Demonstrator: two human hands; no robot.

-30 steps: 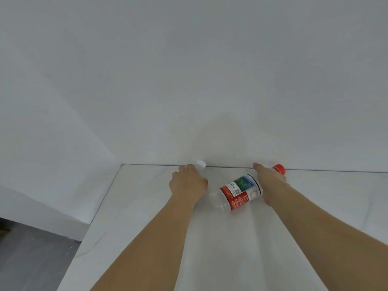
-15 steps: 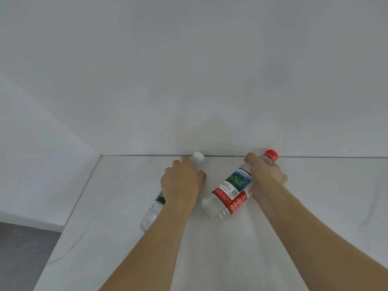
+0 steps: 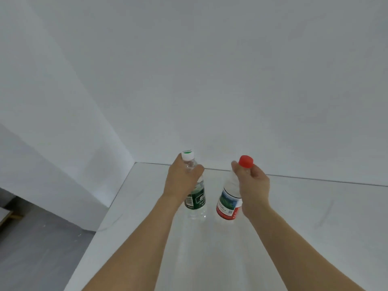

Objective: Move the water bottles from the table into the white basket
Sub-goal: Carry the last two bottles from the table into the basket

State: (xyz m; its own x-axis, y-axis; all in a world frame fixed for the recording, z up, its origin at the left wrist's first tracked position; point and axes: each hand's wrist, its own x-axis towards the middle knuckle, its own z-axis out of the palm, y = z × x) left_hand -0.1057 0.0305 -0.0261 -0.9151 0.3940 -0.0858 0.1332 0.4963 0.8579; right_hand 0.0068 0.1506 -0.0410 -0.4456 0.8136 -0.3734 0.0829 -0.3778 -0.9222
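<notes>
- The white table is filling the lower frame, meeting the wall.
- Your left hand is gripping the green-labelled water bottle by its neck, upright at centre.
- Your right hand is clasping the red-capped water bottle just beside it.

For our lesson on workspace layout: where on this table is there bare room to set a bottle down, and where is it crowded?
Bare tabletop lies right of the right hand, out to the back wall. A narrower bare strip runs between the left hand and the table's left edge. It is crowded in the middle, where the green-label bottle and red-cap bottle hang close together, gripped near their necks.
</notes>
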